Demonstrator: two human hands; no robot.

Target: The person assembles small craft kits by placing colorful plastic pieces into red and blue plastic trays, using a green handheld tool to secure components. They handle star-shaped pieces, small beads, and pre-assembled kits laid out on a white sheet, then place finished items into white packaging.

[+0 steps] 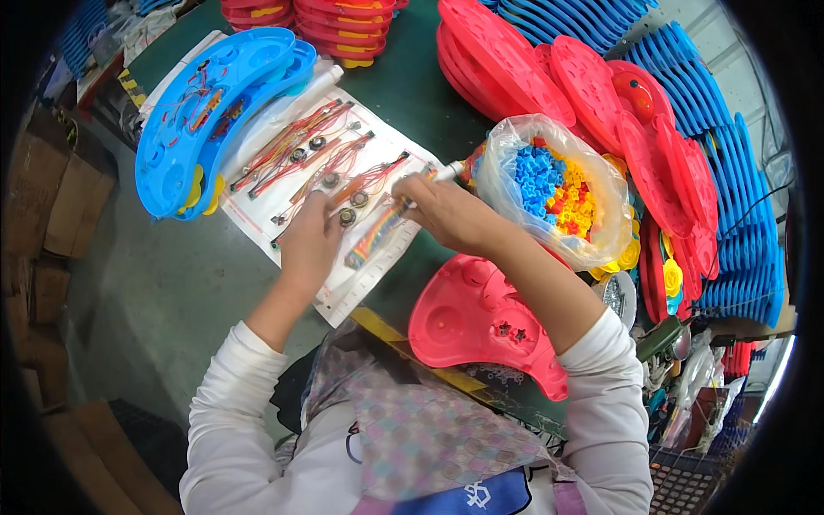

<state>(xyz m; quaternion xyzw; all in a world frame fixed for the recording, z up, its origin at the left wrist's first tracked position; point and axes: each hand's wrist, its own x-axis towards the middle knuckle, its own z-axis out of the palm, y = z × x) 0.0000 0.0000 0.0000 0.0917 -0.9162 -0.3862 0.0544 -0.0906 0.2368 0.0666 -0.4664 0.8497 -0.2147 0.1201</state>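
My left hand [307, 243] is over the white sheet [339, 305], its fingers curled beside small round speakers [348, 216] with red and dark wires; what the fingertips hold is hidden. My right hand [438, 206] is closed at the upper end of a rainbow-coloured strip [375, 236], which slants down toward the sheet's near edge. Several wire bundles [292, 142] lie in rows across the sheet. A white tube-like piece [449, 171] shows just beyond my right fingers.
Blue curved shells [172, 129] with wiring rest at left. A clear bag [618, 227] of blue, yellow and red pieces sits at right. A red shell [455, 322] lies near me by the table edge. Stacked red shells [506, 64] and blue shells [742, 215] stand behind and at right.
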